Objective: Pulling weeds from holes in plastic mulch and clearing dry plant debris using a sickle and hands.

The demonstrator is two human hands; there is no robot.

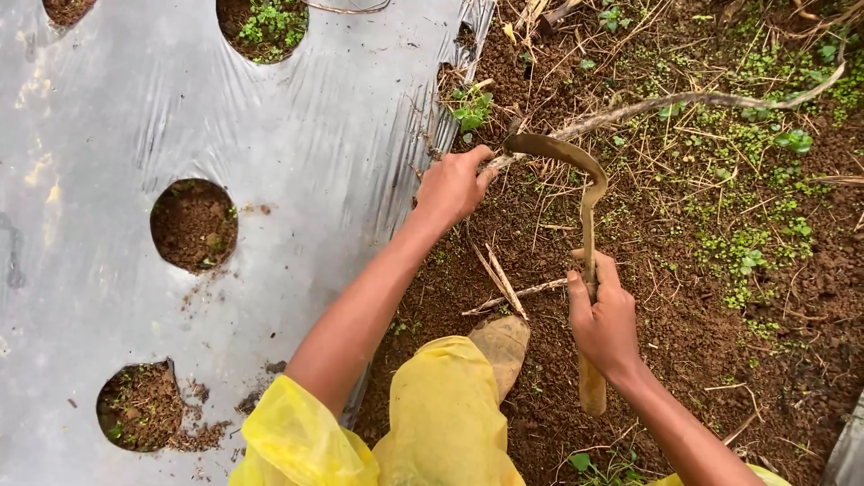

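Left hand point(453, 187) fisted around long dry brown plant stalk point(684, 101), pulling it taut over soil beside silver plastic mulch sheet point(108, 135). Right hand point(601, 317) wrapped tight on wooden-handled curved rusty sickle point(587, 193), blade hooked at stalk base. Stalk looks stiff, fibrous, light; grip near base. Blade edge possibly touching stalk, unclear.
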